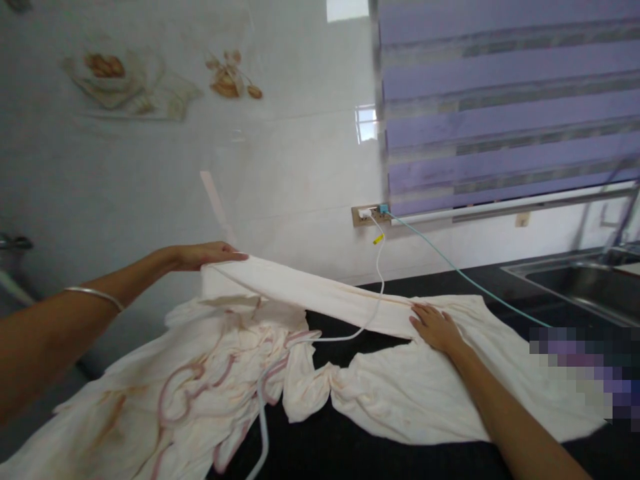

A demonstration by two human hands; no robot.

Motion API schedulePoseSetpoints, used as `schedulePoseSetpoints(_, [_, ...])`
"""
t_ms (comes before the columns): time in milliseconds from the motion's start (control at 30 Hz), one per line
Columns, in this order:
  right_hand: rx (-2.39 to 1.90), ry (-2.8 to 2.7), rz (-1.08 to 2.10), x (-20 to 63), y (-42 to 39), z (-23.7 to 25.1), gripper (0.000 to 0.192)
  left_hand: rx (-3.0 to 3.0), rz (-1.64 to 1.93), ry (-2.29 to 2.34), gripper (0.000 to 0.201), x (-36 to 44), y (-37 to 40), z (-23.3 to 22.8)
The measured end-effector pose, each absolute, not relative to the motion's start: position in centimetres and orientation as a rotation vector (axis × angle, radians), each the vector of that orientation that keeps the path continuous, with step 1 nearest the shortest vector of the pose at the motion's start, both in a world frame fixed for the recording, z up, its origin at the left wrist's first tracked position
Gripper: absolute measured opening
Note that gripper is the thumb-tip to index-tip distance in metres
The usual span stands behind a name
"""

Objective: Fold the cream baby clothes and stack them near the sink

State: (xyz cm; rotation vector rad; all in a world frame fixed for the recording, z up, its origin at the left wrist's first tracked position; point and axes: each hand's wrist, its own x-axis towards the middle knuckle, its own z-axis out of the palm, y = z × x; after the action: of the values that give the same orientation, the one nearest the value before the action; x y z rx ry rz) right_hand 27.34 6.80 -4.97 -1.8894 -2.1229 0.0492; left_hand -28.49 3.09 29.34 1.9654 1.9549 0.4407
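A pair of cream trousers (520, 380) lies on the black countertop. My left hand (213, 255) is closed on the end of the far leg, lifting it a little at the left. That leg stretches nearly straight across to the right. My right hand (437, 327) lies on the trousers near the top of that leg, fingers stretched out over the cloth. The near leg is bunched up in front. Under my left arm, at the left, is a crumpled cream garment with pink piping (210, 393) and brownish stains.
A white cord (380, 267) runs from the wall socket (370, 215) across the far trouser leg to the near edge. A green cord (450, 263) slants right. The sink (575, 283) is set into the black countertop (350, 433). A purple striped blind (500, 87) covers the window.
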Motion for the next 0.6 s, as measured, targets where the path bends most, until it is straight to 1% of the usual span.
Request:
schedulePoseSetpoints(67, [-1.881, -2.123, 0.056, 27.3, 6.8, -4.9, 0.06, 1.883, 0.312, 1.799, 0.072, -28.6, 2.5, 29.6])
schedulePoseSetpoints(133, [-1.878, -2.126, 0.055, 27.4, 6.7, -4.8, 0.06, 1.853, 0.3, 1.781, 0.073, -29.0, 2.3, 29.8])
schedulePoseSetpoints(233, [-1.877, -2.132, 0.035, 27.4, 6.8, -4.9, 0.059, 1.812, 0.197, 1.847, 0.063, -30.0, 2.6, 29.5])
schedulePoseSetpoints(300, [-1.876, -2.132, 0.022, 27.5, 6.8, -5.1, 0.059, 1.765, 0.156, 1.989, 0.056, -30.8, 3.0, 29.0])
schedulePoseSetpoints(367, [-1.87, -2.134, 0.015, 27.6, 6.9, -5.3, 0.059, 1.73, 0.189, 2.15, 0.054, -31.5, 3.4, 28.3])
schedulePoseSetpoints(400, [-1.866, -2.135, 0.014, 27.6, 6.9, -5.4, 0.059, 1.735, 0.227, 2.189, 0.055, -31.7, 3.5, 28.0])
schedulePoseSetpoints(467, [-1.861, -2.135, 0.012, 27.7, 6.9, -5.6, 0.059, 1.786, 0.317, 2.128, 0.062, -32.0, 3.3, 27.2])
schedulePoseSetpoints(600, [-1.864, -2.125, -0.013, 27.9, 7.3, -5.9, 0.058, 1.826, 0.478, 1.808, 0.08, -32.0, 2.2, 25.5])
